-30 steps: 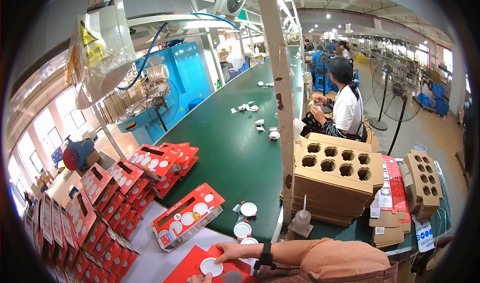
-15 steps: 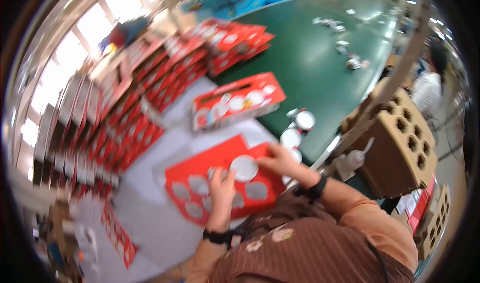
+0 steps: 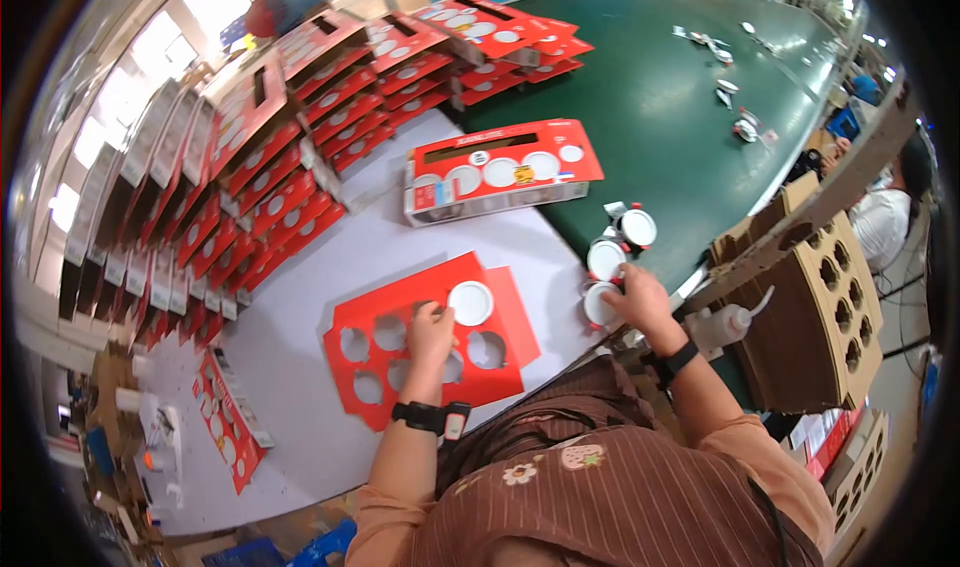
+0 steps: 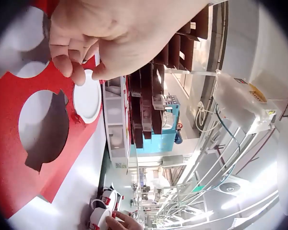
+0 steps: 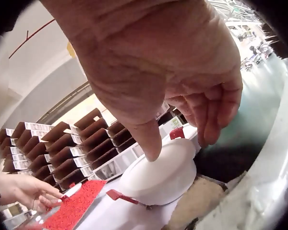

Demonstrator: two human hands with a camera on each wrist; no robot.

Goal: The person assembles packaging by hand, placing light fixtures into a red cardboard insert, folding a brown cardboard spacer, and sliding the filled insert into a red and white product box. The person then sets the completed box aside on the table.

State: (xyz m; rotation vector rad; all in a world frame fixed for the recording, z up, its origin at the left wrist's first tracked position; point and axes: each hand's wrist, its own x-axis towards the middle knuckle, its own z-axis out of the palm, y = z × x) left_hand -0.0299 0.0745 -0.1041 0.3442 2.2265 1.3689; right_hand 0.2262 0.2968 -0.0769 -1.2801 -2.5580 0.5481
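Note:
In the head view a red card sheet (image 3: pixel 375 312) with round cut-outs lies on the pale table. One white disc (image 3: pixel 471 304) sits in its upper right cut-out, and my left hand (image 3: pixel 430 339) pinches that disc's left edge; the left wrist view shows curled fingertips and thumb at the disc (image 4: pixel 88 98). At the table's right side my right hand (image 3: pixel 645 305) grips another white disc (image 3: pixel 600 306). In the right wrist view its thumb lies on the disc's face (image 5: pixel 158 175), with the fingers round the far side and red clips on the rim.
Two more white discs (image 3: pixel 637 228) lie beyond my right hand. A red box (image 3: pixel 500 172) stands behind the sheet. Stacked red boxes (image 3: pixel 270 177) fill the left, with a green belt (image 3: pixel 650 87) behind. Brown trays (image 3: pixel 800 317) and a bottle (image 3: pixel 722 327) are at the right.
My right hand has moved from the red sheet to a disc at the right and taken hold of it. My left hand stays at the sheet. The head view has turned down and left.

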